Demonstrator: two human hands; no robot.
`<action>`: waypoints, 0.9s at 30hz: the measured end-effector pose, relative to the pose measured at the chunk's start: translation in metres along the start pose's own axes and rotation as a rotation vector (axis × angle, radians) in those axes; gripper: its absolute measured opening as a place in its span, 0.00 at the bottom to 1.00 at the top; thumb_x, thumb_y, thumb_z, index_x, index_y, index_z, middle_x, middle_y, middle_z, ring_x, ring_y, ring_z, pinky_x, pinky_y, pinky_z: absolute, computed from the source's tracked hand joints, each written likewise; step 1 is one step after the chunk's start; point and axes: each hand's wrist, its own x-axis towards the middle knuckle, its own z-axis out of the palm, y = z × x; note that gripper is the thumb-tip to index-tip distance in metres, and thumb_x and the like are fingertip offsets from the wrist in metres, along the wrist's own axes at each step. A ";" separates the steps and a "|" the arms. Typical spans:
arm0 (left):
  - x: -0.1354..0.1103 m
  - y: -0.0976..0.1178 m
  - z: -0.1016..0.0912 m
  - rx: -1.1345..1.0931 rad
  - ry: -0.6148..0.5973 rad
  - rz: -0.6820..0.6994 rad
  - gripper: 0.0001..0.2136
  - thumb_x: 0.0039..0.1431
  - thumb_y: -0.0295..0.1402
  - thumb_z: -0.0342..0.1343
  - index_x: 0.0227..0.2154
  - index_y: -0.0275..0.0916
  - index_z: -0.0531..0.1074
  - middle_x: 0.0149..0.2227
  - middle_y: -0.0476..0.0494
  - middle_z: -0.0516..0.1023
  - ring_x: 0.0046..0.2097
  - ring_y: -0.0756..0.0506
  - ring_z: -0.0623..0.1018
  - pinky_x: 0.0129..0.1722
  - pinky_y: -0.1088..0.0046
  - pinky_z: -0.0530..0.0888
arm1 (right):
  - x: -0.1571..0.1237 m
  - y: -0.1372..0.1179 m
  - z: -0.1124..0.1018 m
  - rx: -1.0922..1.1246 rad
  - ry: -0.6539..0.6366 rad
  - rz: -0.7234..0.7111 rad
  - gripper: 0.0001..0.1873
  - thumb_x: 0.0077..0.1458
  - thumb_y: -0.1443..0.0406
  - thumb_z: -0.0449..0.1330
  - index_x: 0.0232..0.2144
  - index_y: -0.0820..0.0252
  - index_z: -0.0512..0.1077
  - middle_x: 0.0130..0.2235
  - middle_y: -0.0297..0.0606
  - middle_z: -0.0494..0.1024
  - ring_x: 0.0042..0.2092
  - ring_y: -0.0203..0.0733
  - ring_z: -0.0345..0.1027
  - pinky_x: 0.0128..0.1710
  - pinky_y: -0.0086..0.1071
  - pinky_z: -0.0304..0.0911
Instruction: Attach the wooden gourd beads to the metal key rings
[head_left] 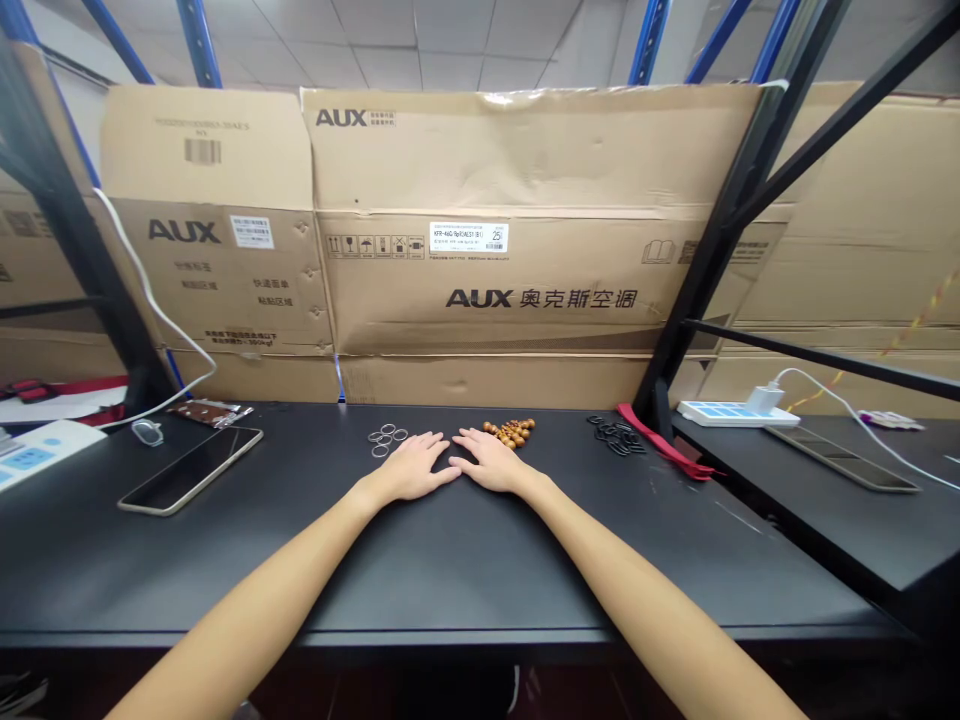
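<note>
Left hand [411,468] and right hand [491,462] lie flat, palms down on the black counter [450,570], fingers spread, nothing held. Fingertips nearly meet at centre, no contact visible. Small silver rings [385,440] sit just beyond the left hand, with a heap of wooden beads [510,432] just beyond the right. Black rings [616,437] lie further right, beside a red strap [664,442]. Phone [191,470] sits well off left.

On the table [480,560], metal rings [388,438] lie left of the left hand [411,467], wooden beads [510,432] behind the right hand [491,461], and a ring pile [616,436] further right; a smartphone [190,468] lies far left, cardboard boxes [480,280] behind.
</note>
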 end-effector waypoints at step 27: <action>-0.004 0.010 -0.005 0.125 0.159 0.020 0.25 0.61 0.51 0.41 0.50 0.37 0.68 0.55 0.35 0.68 0.57 0.38 0.66 0.56 0.59 0.61 | -0.001 -0.009 -0.007 -0.085 0.174 -0.089 0.15 0.58 0.59 0.53 0.41 0.60 0.74 0.42 0.42 0.76 0.43 0.42 0.67 0.47 0.35 0.59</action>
